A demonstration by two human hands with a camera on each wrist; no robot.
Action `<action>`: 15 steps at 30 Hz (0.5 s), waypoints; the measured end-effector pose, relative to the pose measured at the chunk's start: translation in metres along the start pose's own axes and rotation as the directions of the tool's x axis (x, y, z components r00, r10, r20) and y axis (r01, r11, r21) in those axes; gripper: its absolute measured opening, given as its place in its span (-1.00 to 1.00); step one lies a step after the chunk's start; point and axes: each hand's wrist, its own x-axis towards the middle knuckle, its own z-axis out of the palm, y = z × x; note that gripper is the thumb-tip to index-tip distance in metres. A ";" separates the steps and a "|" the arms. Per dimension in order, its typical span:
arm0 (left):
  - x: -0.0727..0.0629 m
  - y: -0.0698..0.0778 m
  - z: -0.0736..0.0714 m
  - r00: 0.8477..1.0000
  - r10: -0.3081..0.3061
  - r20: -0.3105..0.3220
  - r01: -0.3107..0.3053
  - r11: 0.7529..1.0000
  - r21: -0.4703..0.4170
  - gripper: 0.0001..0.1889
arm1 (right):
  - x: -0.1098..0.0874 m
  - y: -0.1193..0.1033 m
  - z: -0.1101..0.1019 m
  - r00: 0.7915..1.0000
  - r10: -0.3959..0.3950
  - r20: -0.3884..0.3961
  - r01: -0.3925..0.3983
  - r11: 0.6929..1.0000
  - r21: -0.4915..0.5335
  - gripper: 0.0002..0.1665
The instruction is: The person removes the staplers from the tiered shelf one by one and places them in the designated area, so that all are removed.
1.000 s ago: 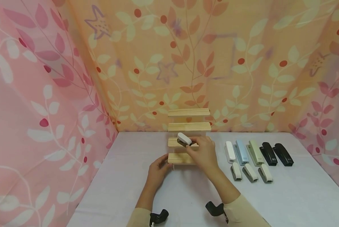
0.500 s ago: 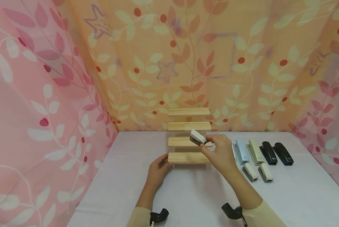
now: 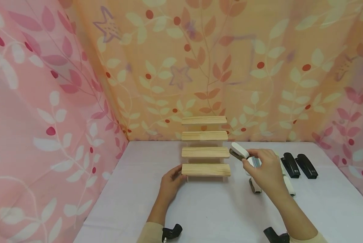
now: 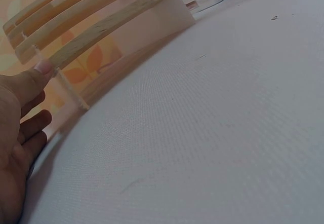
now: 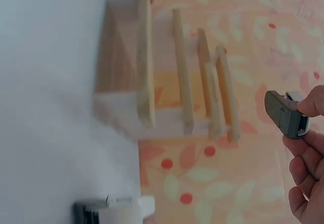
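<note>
A four-step display rack with pale wooden boards [image 3: 206, 169] and clear side supports stands mid-table. At its left end my left hand [image 3: 170, 184] holds the lowest board; in the left wrist view the thumb [image 4: 44, 67] lies on the board's end. My right hand [image 3: 267, 172] is in the air to the right of the rack. Between its thumb and fingers it pinches a small white stapler [image 3: 240, 150] with a grey underside, tilted and apart from the rack. The right wrist view shows this stapler's grey side [image 5: 282, 113].
Right of the rack, two black staplers [image 3: 306, 166] lie side by side. A light blue stapler [image 3: 255, 162], a small stapler [image 3: 255, 186] and a small white one [image 3: 289, 186] are partly covered by my right hand. Patterned curtains [image 3: 157, 67] hang behind the white table [image 3: 217, 212].
My right hand has carried the small stapler from in front of the rack's steps out to the right, over the row of staplers. The left hand stays at the rack's left end.
</note>
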 end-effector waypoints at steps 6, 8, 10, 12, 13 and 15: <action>-0.001 0.002 0.001 1.000 0.004 0.000 -0.004 1.000 0.009 -0.37 | -0.010 0.030 -0.030 0.999 0.015 -0.030 -0.016 0.999 -0.033 -0.60; -0.002 0.002 0.000 1.000 0.013 -0.001 -0.013 1.000 0.015 -0.38 | -0.012 0.038 -0.040 0.999 0.032 -0.038 -0.034 0.998 -0.051 -0.59; -0.002 0.002 -0.001 1.000 0.019 -0.001 -0.019 1.000 0.020 -0.37 | -0.013 0.046 -0.050 0.998 0.041 -0.045 -0.045 0.996 -0.077 -0.59; -0.002 0.002 -0.001 1.000 0.017 -0.003 -0.017 1.000 0.026 -0.37 | -0.014 0.053 -0.059 0.997 0.052 -0.058 -0.057 0.994 -0.094 -0.60; -0.003 0.002 -0.001 1.000 0.015 -0.001 -0.015 1.000 0.027 -0.37 | -0.015 0.057 -0.064 0.996 0.054 -0.066 -0.061 0.993 -0.105 -0.60; -0.003 0.002 0.000 1.000 0.005 -0.001 -0.005 1.000 0.028 -0.37 | -0.017 0.064 -0.072 0.995 0.063 -0.079 -0.072 0.990 -0.119 -0.59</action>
